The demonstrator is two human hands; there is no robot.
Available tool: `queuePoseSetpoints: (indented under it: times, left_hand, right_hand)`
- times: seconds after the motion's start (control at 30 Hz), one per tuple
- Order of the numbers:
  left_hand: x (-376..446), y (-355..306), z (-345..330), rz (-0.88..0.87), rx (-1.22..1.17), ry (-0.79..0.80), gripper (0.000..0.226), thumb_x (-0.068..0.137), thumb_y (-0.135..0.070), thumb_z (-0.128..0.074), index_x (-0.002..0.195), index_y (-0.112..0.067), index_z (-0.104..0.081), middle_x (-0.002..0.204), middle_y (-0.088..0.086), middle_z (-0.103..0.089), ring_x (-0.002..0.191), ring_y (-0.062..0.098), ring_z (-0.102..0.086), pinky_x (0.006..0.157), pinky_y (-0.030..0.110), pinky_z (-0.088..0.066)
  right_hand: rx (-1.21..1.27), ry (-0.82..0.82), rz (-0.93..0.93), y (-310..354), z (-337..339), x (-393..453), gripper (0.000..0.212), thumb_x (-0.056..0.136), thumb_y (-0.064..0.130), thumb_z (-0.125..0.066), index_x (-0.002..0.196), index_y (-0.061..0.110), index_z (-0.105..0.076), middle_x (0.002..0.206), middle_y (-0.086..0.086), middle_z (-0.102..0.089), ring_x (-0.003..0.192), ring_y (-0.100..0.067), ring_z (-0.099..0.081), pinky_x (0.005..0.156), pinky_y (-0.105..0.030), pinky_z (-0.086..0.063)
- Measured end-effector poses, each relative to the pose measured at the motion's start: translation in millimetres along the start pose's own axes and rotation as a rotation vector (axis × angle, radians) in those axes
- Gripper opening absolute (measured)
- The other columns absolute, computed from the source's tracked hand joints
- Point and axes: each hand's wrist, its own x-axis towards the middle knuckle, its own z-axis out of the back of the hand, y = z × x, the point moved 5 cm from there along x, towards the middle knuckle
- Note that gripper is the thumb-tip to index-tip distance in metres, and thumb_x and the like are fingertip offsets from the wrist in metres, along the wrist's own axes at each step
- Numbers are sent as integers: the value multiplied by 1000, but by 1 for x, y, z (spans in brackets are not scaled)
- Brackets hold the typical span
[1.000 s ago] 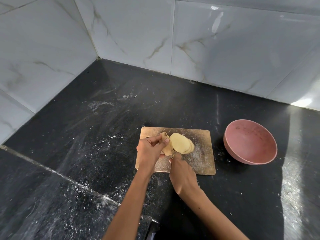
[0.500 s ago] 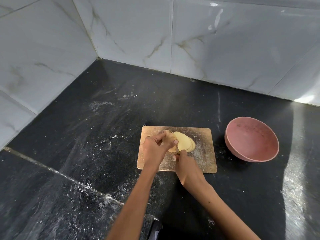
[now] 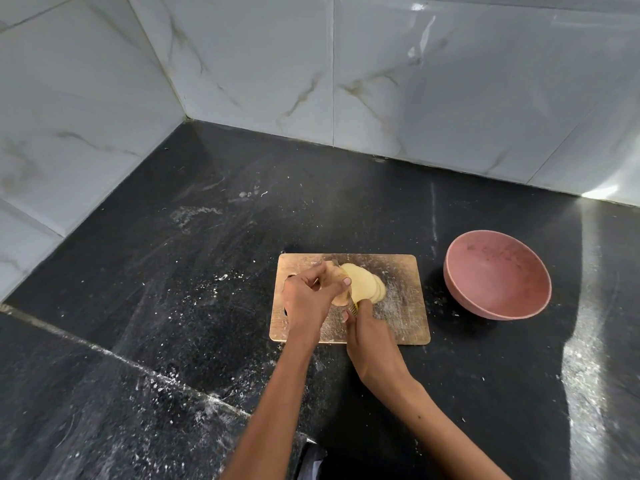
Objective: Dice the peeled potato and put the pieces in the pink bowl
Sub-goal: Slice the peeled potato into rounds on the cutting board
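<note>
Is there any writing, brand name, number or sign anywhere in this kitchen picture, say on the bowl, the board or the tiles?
None can be read.
Pink bowl: plain, only dark specks inside.
Cutting board: scratches and white dust, no lettering.
Wall tiles: marble veins only.
Black counter: white smears and powder, no marks that form letters.
The knife handle shows a ridged yellow bit; too small to tell any print.

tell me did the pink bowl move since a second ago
No. The pink bowl sits in the same place right of the cutting board, same gap between them; only the camera shifted slightly.
</note>
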Motion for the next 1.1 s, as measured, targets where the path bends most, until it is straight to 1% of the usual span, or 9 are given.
queuePoseSetpoints:
  times: [0.1,0.27,0.5,0.63,0.7,0.77,0.8,0.93,1.1]
  left_hand:
    - [-2,0,1,13,-25,-11,64,62,-10,-89,121,-5,-65,113,4,-69,103,19,-66,88,45,-55]
    - [-3,1,2,15,-63,-9,66,61,-15,-89,121,-4,-64,115,7,-69,108,20,-64,91,46,-54]
    - [-4,1,3,35,-83,12,65,63,-15,-88,122,-3,-64,114,7,-69,105,21,-66,88,44,-56]
    - [-7,0,3,65,-163,45,64,66,-9,-85,125,-1,-60,119,9,-67,108,20,-65,88,41,-57]
    - [-10,1,3,83,-214,61,61,69,-6,-82,126,-1,-59,121,9,-66,106,19,-66,80,34,-59]
    - [-13,1,3,120,-284,80,57,74,-2,-78,127,-2,-58,124,9,-64,104,18,-66,67,24,-57]
    - [-14,1,2,132,-309,88,55,75,-1,-76,128,-3,-58,126,8,-64,104,17,-66,65,22,-57]
    - [-13,1,3,155,-325,85,55,75,0,-76,127,-4,-59,126,6,-64,104,16,-66,69,25,-59]
    - [-14,2,5,155,-324,78,52,77,0,-76,126,-5,-60,117,4,-68,93,8,-68,71,24,-58]
  right_hand:
    - [5,-29,21,1,-1,-4,11,104,27,-26,97,19,-30,81,-6,-60,69,-25,-50,62,-38,-35]
    - [-5,-25,-11,2,-6,-3,15,104,27,-26,95,18,-34,86,-10,-61,80,-32,-57,62,-36,-33]
    - [21,-14,-18,2,1,2,22,103,30,-27,94,16,-41,87,-9,-61,80,-29,-57,67,-40,-41]
    - [27,6,-12,6,10,4,28,103,31,-27,93,13,-46,85,-9,-61,80,-28,-58,70,-41,-44]
    - [31,15,-25,6,12,5,29,103,32,-28,94,12,-48,87,-9,-61,82,-27,-58,72,-42,-45]
    - [-6,16,-30,7,11,5,29,103,33,-27,96,12,-46,89,-10,-60,84,-28,-57,71,-40,-44]
    - [-28,18,-33,7,10,4,27,103,33,-27,96,13,-44,91,-11,-60,86,-28,-57,70,-39,-42]
    - [-64,26,-44,11,5,4,17,104,26,-28,96,14,-38,94,-10,-59,91,-30,-56,70,-36,-37]
    - [-60,40,-43,14,3,11,18,104,26,-27,95,14,-37,98,-12,-59,91,-30,-55,68,-36,-35]
